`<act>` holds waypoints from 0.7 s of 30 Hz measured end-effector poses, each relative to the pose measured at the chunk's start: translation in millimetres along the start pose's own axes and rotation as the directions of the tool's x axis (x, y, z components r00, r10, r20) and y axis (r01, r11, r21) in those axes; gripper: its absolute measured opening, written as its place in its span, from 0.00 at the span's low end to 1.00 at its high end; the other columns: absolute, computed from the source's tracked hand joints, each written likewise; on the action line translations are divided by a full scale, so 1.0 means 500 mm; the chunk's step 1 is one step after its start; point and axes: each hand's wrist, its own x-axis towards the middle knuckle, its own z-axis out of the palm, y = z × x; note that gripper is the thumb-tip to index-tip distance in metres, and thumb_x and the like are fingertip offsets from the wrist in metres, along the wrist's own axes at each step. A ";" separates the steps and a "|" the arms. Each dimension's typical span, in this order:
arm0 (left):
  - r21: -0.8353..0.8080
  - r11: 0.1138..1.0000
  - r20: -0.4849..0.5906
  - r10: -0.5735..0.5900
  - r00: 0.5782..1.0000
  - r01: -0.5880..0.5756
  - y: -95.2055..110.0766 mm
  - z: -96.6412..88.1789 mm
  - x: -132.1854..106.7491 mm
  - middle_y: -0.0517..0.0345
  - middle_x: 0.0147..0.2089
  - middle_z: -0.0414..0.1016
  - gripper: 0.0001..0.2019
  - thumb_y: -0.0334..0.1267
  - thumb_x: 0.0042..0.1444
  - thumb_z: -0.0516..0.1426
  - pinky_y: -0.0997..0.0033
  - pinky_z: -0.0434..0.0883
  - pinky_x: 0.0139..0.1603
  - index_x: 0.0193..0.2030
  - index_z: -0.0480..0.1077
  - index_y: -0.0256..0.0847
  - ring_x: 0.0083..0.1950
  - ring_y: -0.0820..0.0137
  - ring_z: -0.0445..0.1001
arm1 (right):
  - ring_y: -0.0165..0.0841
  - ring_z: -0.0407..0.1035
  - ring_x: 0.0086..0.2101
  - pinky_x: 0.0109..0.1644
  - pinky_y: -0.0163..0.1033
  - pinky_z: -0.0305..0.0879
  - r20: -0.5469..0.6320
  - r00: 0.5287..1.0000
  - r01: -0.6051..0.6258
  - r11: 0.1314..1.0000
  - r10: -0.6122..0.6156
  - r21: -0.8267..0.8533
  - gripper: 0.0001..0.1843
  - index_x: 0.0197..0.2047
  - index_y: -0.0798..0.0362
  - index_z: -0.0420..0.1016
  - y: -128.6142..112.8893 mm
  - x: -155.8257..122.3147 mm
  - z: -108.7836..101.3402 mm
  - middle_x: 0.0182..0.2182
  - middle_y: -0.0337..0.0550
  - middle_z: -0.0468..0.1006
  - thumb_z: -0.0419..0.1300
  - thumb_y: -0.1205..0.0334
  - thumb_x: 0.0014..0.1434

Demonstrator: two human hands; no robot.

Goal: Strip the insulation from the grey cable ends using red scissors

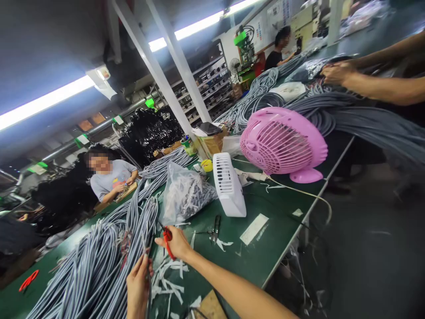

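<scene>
In the foreground, the right forearm [232,288] is extended above a green table [239,261], and a brown board [212,306] is cut off by the lower edge of the view. A pair of red-handled cutters [168,243] is grasped in the right hand [178,243], the fingers being closed about the handles and the tips directed toward the cables. In the left hand [140,277], held just beside it, a grey cable [148,292] appears to be pinched between thumb and fingers, although the exact contact is blurred. A large bundle of grey cables [96,252] is spread over the table to the left of both hands and is continued toward the far side; a red tool [28,280] is seen at its left. Near the hands, the surface is littered with white strips [171,285]. Beyond them, a clear plastic bag [182,195] filled with small pieces is set down, and to its right are placed a white slotted device [229,188] and a pink fan [282,144]. Dark-handled pliers [215,228] and a pale rectangular label [254,229] are laid in front of the device. A yellow roll [206,165] is located near a carton [212,144]. Across the table, a small item is handled by a person in a grey shirt [114,175]; at the right, another person's hands [338,73] are held above further cables
</scene>
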 end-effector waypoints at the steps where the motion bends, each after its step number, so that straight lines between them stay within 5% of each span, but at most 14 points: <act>1: 0.009 1.000 0.013 -0.024 1.000 0.024 0.003 0.003 -0.006 0.58 0.20 0.73 0.22 0.39 0.22 0.70 0.78 0.64 0.17 0.29 0.77 0.31 0.17 0.76 0.66 | 0.26 0.60 0.23 0.27 0.32 0.57 0.007 1.000 0.000 1.000 0.000 0.016 0.14 0.25 0.54 0.67 0.001 -0.003 -0.002 0.20 0.33 0.69 0.66 0.54 0.43; 6: 0.157 0.986 0.154 -0.083 0.985 0.058 0.012 0.016 -0.029 0.56 0.20 0.75 0.24 0.44 0.19 0.70 0.76 0.65 0.20 0.27 0.78 0.31 0.19 0.74 0.67 | 0.28 0.66 0.23 0.28 0.33 0.61 0.059 0.998 0.015 0.997 -0.020 0.079 0.19 0.27 0.54 0.67 0.001 -0.015 0.001 0.22 0.33 0.72 0.70 0.53 0.37; 11: 0.235 0.963 0.278 0.060 0.959 -0.129 0.007 0.034 -0.043 0.53 0.18 0.75 0.21 0.47 0.27 0.68 0.72 0.67 0.21 0.27 0.79 0.31 0.19 0.68 0.70 | 0.25 0.66 0.23 0.29 0.34 0.65 0.048 0.998 0.028 0.998 -0.030 0.052 0.16 0.31 0.57 0.68 0.010 -0.017 0.003 0.23 0.34 0.71 0.57 0.51 0.57; 16: 0.213 0.952 0.141 0.194 0.971 -0.221 0.008 0.038 -0.061 0.46 0.33 0.80 0.15 0.43 0.38 0.64 0.64 0.71 0.41 0.30 0.79 0.34 0.36 0.61 0.77 | 0.28 0.64 0.20 0.24 0.34 0.60 -0.025 0.998 0.058 0.997 -0.059 -0.055 0.20 0.27 0.53 0.64 0.024 -0.016 -0.024 0.19 0.37 0.69 0.51 0.43 0.56; 21: 0.219 0.941 -0.005 0.267 0.964 -0.259 0.010 0.030 -0.064 0.49 0.31 0.79 0.13 0.42 0.45 0.61 0.68 0.73 0.36 0.34 0.78 0.34 0.33 0.64 0.76 | 0.31 0.61 0.19 0.25 0.36 0.58 0.073 0.980 0.194 0.963 -0.184 -0.185 0.20 0.23 0.49 0.62 0.022 -0.016 -0.034 0.16 0.36 0.67 0.55 0.40 0.47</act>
